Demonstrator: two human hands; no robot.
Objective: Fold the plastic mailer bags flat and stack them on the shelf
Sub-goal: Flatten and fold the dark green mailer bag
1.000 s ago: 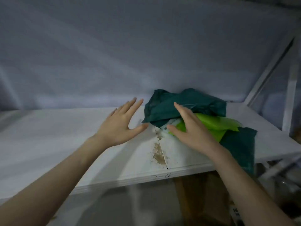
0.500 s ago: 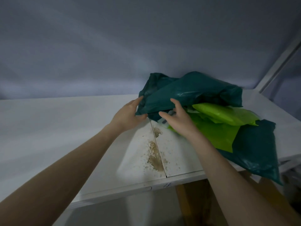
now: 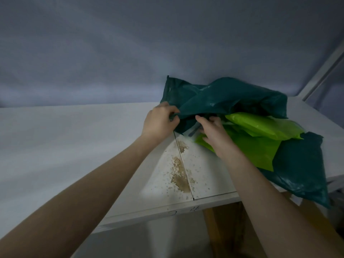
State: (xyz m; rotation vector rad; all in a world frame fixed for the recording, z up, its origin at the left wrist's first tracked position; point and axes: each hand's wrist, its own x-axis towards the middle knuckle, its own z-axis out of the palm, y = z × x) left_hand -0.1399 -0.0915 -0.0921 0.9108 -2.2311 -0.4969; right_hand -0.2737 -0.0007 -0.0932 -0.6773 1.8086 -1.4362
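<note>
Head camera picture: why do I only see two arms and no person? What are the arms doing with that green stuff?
The camera sits on the person's head and looks down, so you see only their arms. The green stuff is plastic mailer bags, piled crumpled on a white shelf. The left hand pinches the edge of the dark green bag on top. The right hand reaches under that bag, over the bright green bags; I cannot tell what it holds. Another dark green bag hangs over the shelf's front edge. Brown stains mark the shelf.
</note>
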